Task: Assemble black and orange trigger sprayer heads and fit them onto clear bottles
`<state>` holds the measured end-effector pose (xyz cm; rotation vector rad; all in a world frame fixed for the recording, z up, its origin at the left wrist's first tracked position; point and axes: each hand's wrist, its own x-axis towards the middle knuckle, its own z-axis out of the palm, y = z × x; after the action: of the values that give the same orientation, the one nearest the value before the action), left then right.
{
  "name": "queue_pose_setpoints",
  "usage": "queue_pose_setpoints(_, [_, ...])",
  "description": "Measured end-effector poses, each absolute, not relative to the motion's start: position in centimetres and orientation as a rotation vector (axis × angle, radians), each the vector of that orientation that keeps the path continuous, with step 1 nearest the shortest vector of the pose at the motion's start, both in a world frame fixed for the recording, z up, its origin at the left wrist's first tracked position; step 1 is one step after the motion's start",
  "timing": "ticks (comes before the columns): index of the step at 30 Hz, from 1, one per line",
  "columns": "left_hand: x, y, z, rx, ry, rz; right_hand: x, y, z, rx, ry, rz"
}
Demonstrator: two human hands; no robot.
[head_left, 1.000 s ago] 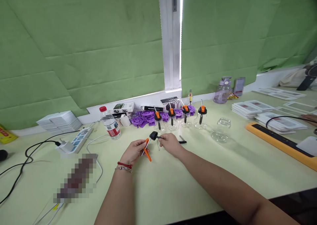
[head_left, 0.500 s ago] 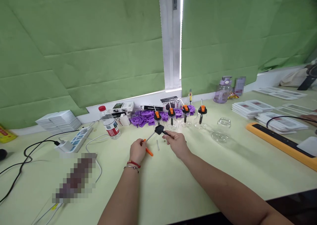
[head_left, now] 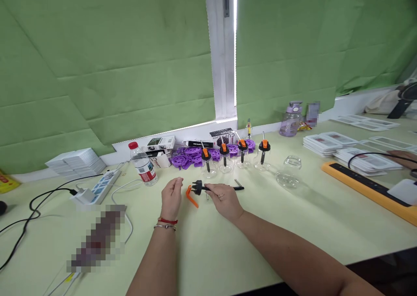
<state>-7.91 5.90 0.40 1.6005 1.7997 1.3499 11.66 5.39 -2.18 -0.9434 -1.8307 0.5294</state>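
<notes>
Pale table (head_left: 208,257) before green wall covering (head_left: 107,61). Right hand (head_left: 224,201) pinches black cap (head_left: 197,187) by stem (head_left: 206,188), perhaps so front is free. Left hand (head_left: 171,199), fingers close together, near orange clip (head_left: 193,199) (cannot tell if something is held). Four capped jars (head_left: 242,144) behind in row, probably for order.

Black lid (head_left: 197,187); orange lever (head_left: 192,200); purple plastic parts (head_left: 193,152).

Daylight glares white through a narrow slit (head_left: 235,48) beside the window frame (head_left: 220,48) as a soft shadow trails rightward from the clear jar (head_left: 288,176) across the evenly lit worktop (head_left: 228,252); blocky pixelation masks two patches (head_left: 99,237), and wide-angle distortion stretches the edges
</notes>
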Motion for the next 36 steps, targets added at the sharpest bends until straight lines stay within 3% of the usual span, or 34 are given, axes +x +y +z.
queue_pose_setpoints(4, [-6.8, 4.1, 2.4, 1.563, 1.374, 1.119, 10.7, 5.0, -2.5, -0.86, -2.069, 0.157])
queue_pose_setpoints(9, [-7.3, 4.7, 2.0, 1.667, 1.483, 1.037, 10.3, 5.1, -2.8, -0.706, -2.149, -0.157])
queue_pose_setpoints(11, [-8.6, 5.3, 1.7, 1.686, 1.786, 1.048, 11.0, 5.7, -2.4, -0.754, -2.117, -0.125])
queue_pose_setpoints(14, [-10.7, 6.1, 1.4, 1.61, 2.359, 0.73, 13.0, 7.1, -1.5, -1.005, -1.928, 0.024])
queue_pose_setpoints(19, [-12.6, 6.5, 0.7, 1.321, 2.519, 0.393, 15.1, 9.8, 1.0, -1.338, -1.777, 0.255])
queue_pose_setpoints(29, [-11.2, 5.9, 0.5, 1.359, 2.714, 0.408, 11.0, 15.6, 4.8, -1.536, -2.157, 0.275])
queue_pose_setpoints(36, [-8.5, 5.3, 1.9, 1.998, 2.838, 0.735, 11.2, 16.0, 4.0, -1.488, -2.024, 0.295])
